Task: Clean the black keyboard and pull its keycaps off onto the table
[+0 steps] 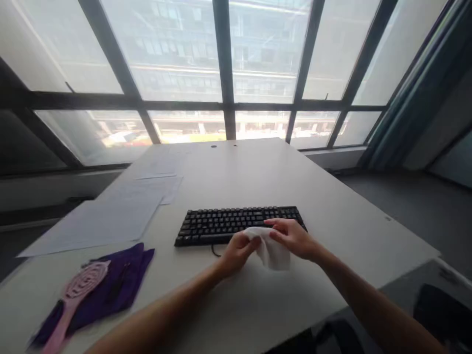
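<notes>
A thin white tissue or cloth (pixel 275 253) hangs between my two hands, just over the near edge of a black keyboard (pixel 221 223). My left hand (pixel 239 253) pinches its upper left corner between thumb and fingers. At the cloth's right side is my right hand (pixel 293 238), its thumb against the material and its index finger stretched out over the keyboard's right part. The keyboard lies flat on the white table (pixel 250 172), with a short piece of cable showing at its front edge.
Sheets of white paper (pixel 110 216) cover the table's left side. Nearer, a pink hairbrush (pixel 83 285) rests on a folded purple cloth (pixel 129 280) with a dark slim item. Behind the table stand large windows; a dark chair (pixel 442 314) is at the lower right.
</notes>
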Demonstrator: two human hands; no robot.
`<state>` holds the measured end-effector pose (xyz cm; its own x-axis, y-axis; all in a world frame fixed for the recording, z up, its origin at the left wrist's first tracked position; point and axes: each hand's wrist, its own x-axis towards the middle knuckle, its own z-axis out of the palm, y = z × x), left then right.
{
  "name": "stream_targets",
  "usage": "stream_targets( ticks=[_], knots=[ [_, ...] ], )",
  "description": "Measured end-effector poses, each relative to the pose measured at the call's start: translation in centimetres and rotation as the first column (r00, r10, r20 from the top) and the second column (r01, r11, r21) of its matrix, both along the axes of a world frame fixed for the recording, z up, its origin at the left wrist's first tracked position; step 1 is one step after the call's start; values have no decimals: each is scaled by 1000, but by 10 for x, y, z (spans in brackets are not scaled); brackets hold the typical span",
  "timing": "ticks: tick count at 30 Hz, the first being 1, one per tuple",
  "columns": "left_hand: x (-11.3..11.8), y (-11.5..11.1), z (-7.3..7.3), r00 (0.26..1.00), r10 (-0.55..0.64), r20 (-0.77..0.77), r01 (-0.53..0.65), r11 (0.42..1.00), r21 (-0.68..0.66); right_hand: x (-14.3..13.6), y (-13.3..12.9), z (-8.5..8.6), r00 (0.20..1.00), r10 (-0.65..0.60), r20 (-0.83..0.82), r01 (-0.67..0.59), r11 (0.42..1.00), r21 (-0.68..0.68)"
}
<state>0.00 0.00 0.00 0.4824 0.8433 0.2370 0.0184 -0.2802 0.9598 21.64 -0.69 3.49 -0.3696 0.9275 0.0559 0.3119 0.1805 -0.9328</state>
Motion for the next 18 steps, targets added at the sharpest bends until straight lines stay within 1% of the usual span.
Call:
stream_targets(
  ticks=[2, 4, 7, 9, 11, 13, 14, 15, 16, 17, 18],
  knots=[
    [0, 3, -2, 998, 49, -29, -49, 999, -17, 11, 2, 0, 999, 26, 27, -24, 999, -44],
    [1, 6, -4, 994, 95, -47, -96, 995, -27, 23, 4, 1, 999, -8, 44, 12, 997, -78],
    [4, 9, -5, 986, 158, -54, -160, 987, -32, 42, 9, 4, 987, -153, 46, 157, 983, -96],
    [6, 10, -5, 983, 182, -26, -183, 982, -47, 60, 18, 7, 975, -219, 32, 221, 971, -91],
    [6, 10, -6, 984, 180, 8, -179, 981, -81, 83, 35, 12, 961, -277, 13, 277, 958, -74],
    [7, 9, -7, 985, 168, 27, -165, 981, -100, 111, 57, 18, 923, -379, 71, 381, 925, -12],
    [7, 8, -8, 987, 159, 23, -157, 983, -96, 125, 68, 22, 884, -447, 137, 443, 895, 55],
    [7, 8, -9, 988, 151, 16, -149, 985, -84, 140, 80, 27, 826, -522, 215, 502, 853, 141],
    [7, 7, -9, 990, 142, 5, -141, 988, -70, 154, 91, 32, 750, -597, 285, 550, 802, 233],
    [7, 7, -10, 991, 132, -7, -132, 990, -53, 167, 100, 37, 657, -669, 347, 584, 743, 327],
    [7, 6, -10, 992, 122, -22, -123, 992, -36, 178, 107, 42, 548, -728, 413, 596, 686, 418]
  ],
)
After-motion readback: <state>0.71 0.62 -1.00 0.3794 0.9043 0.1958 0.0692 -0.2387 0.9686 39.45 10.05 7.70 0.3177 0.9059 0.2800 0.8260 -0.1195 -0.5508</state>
